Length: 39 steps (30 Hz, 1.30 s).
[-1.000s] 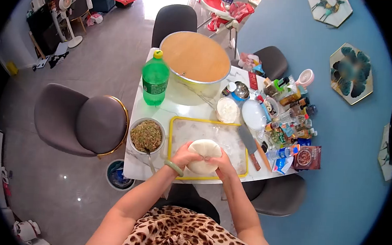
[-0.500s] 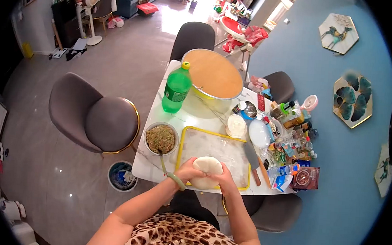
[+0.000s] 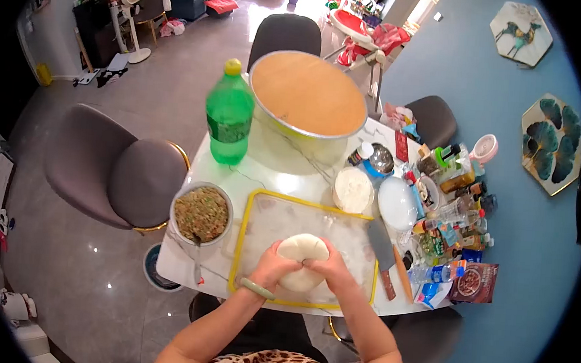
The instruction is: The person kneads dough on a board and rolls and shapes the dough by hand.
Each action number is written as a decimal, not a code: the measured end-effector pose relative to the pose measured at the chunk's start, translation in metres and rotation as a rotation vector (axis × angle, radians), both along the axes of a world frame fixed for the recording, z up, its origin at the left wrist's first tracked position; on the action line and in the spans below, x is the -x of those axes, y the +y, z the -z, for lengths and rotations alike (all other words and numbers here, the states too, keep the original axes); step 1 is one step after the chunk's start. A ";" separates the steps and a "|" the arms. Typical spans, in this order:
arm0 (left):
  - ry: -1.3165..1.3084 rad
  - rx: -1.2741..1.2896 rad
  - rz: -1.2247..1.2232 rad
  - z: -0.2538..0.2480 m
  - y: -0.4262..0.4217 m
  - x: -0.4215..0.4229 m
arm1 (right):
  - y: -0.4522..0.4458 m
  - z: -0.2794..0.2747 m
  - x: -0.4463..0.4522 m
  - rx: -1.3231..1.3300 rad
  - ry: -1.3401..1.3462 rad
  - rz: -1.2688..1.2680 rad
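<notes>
A pale round lump of dough is held between both hands above a floury, yellow-rimmed board. My left hand, with a jade-coloured bangle at the wrist, wraps the dough's left side. On the opposite side my right hand grips it, and the two thumbs meet over the middle, pressing a crease there. Left of the board stands a bowl of minced filling with a spoon in it. A cleaver lies across the board's right edge, beside a wooden rolling pin.
Behind the board are a container of white powder, a tall green bottle and a large basin with a tan cover. Bottles and jars crowd the right side around a white plate. A grey chair stands to the left.
My view has shifted closer to the table, so the things on it look larger. Both hands keep their hold on the dough, which stays over the board's near part.
</notes>
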<state>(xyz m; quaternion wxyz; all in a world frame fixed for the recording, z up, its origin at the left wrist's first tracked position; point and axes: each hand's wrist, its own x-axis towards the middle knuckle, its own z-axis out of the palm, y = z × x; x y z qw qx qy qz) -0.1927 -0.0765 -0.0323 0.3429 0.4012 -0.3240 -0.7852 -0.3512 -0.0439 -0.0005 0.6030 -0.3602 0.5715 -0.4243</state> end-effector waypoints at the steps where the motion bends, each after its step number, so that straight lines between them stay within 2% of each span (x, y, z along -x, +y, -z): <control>1: 0.047 0.013 -0.015 -0.001 0.000 0.002 | -0.001 0.003 0.006 -0.008 0.001 0.007; 4: 0.128 0.045 -0.067 0.013 0.007 0.010 | 0.005 0.014 0.015 0.058 -0.026 -0.070; 6: 0.182 0.093 -0.116 0.025 0.014 0.014 | 0.015 0.023 0.015 0.108 -0.255 -0.025; 10: 0.243 0.244 -0.100 0.036 0.041 0.010 | 0.028 0.055 0.011 0.318 -0.116 -0.003; 11: 0.326 0.236 0.025 0.035 0.045 0.003 | 0.031 0.060 0.014 0.351 -0.099 -0.028; 12: 0.407 0.231 0.147 0.030 0.048 -0.002 | 0.035 0.060 0.015 0.359 -0.106 -0.017; 16: 0.224 0.222 0.154 0.015 0.068 -0.010 | 0.050 0.047 0.018 0.348 -0.148 -0.197; 18: 0.248 0.290 0.159 0.019 0.069 -0.007 | 0.055 0.036 0.023 0.362 -0.167 -0.295; 20: 0.272 0.326 0.172 0.026 0.073 -0.007 | 0.068 0.027 0.027 0.170 -0.458 -0.268; 21: 0.296 0.325 0.147 0.027 0.077 -0.006 | 0.073 0.026 0.026 0.182 -0.461 -0.274; 28: 0.276 0.369 0.019 0.033 0.079 0.004 | 0.074 0.059 0.015 0.372 -0.234 -0.154; 31: 0.325 0.267 0.168 0.023 0.077 -0.001 | 0.056 0.057 0.022 0.411 -0.141 -0.196; 33: 0.316 0.243 0.162 0.037 0.064 -0.001 | 0.044 0.047 0.034 0.404 -0.066 -0.253; 35: 0.386 0.224 0.161 0.041 0.053 0.001 | 0.028 0.022 0.057 0.340 0.306 -0.527; 36: 0.355 0.147 0.077 0.040 0.056 0.002 | 0.008 0.020 0.074 0.371 0.469 -0.410; 38: 0.380 0.087 0.014 0.047 0.054 0.005 | -0.048 0.028 0.116 0.709 0.897 -0.084; 39: 0.391 0.017 -0.048 0.049 0.051 0.007 | -0.070 0.027 0.132 0.679 1.039 -0.035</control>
